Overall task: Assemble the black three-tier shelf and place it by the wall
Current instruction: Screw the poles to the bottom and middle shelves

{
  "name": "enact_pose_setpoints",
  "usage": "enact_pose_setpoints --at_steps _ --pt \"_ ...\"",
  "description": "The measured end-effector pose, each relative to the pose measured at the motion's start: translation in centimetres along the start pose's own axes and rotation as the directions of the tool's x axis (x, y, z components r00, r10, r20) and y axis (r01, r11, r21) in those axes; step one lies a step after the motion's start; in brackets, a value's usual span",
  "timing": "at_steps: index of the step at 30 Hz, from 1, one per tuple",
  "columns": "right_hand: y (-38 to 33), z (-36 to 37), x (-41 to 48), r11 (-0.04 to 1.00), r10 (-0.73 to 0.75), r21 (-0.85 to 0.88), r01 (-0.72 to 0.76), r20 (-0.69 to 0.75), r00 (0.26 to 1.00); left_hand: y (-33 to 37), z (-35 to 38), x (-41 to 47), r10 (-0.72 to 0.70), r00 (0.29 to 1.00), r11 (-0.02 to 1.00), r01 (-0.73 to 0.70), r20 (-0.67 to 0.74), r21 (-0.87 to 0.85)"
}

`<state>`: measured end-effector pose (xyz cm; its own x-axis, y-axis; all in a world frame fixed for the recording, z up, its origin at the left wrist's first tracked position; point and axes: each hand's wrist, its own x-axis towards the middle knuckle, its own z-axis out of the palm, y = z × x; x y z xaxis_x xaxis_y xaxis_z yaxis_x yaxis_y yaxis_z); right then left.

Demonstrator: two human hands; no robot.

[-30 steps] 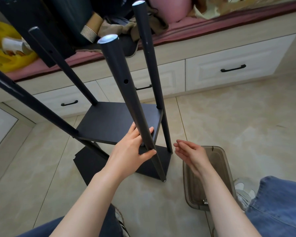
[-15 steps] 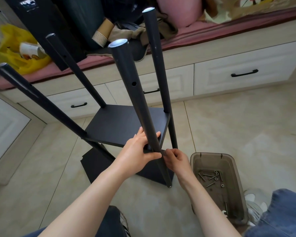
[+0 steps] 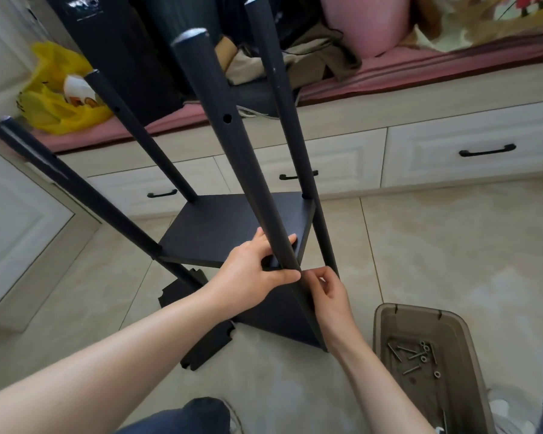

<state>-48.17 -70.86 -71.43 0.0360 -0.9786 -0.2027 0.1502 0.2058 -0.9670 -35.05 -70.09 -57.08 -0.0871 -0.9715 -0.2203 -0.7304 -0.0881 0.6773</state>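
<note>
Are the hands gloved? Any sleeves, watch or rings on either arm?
No gloves: the left hand and right hand are bare. The left forearm and right forearm show no sleeve, watch or bracelet up to the frame edge. No ring on the fingers that show.

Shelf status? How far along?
Done: upper board and lower board sit between the four poles. In hand: left hand grips the near pole; right hand pinches at its joint. Left: the hole higher up is empty, screws lie in the box; third tier, then the wall.
</note>
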Motion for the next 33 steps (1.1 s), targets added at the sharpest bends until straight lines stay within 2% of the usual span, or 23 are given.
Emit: enact_pose_setpoints --at_steps 4,10,18,25,28,33 --pt "-2.0 1.6 1.0 0.999 -0.048 0.020 0.047 0.057 0.997 -1.2 -3.4 0.7 -0.002 1.000 0.999 0.002 -0.014 -0.043" --pt "-4.8 4.5 2.8 0.992 -0.106 -0.044 0.117 0.191 0.976 -3.6 -8.3 1.0 -0.019 0.997 0.986 0.006 -0.076 -0.168" --pt "-6.9 8.0 4.8 0.967 -0.196 -0.113 0.226 0.233 0.953 -6.3 -11.9 1.1 -0.051 0.988 0.947 0.000 -0.149 -0.322" --pt "-8.7 9.7 5.9 0.951 -0.200 -0.186 0.249 0.248 0.948 -8.7 -13.2 0.4 -0.148 0.955 0.925 0.042 -0.256 -0.378" --pt "-9.2 9.9 6.2 0.947 -0.176 -0.219 0.233 0.252 0.952 -10.3 -12.9 -0.1 -0.175 0.951 0.883 0.037 -0.256 -0.468" --pt "-9.5 10.4 6.1 0.889 -0.201 -0.347 0.300 0.293 0.935 -12.7 -10.7 -1.4 -0.196 0.940 0.804 -0.010 -0.279 -0.595"
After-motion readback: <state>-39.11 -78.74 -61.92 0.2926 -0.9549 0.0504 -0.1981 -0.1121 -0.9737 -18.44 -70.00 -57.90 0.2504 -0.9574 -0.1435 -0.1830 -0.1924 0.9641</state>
